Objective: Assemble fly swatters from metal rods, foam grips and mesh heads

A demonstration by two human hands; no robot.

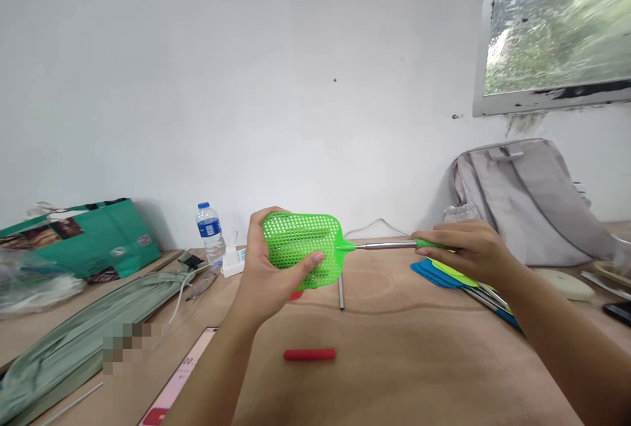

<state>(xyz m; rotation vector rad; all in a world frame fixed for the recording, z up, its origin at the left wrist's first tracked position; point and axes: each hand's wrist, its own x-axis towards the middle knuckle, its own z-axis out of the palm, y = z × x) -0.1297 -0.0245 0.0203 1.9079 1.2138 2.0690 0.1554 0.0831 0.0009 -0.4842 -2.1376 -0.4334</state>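
A green fly swatter (302,242) is held level above the table between both hands. My left hand (269,268) grips its perforated head, thumb on the near face and fingers behind. My right hand (466,248) is wrapped round the green handle at the other end of a short metal rod (387,246). Below lies a red handle-like tube (309,354) on the table. A loose metal rod (342,293) and a bit of a red thing (296,295) show behind the swatter head, mostly hidden by it.
Blue and yellow fly swatters (438,273) lie in a pile under my right hand. A grey backpack (522,196) leans on the wall. At left are a water bottle (210,232), white power strip (233,263), green bag (108,238), phone (182,373) and folded green cloth (93,321).
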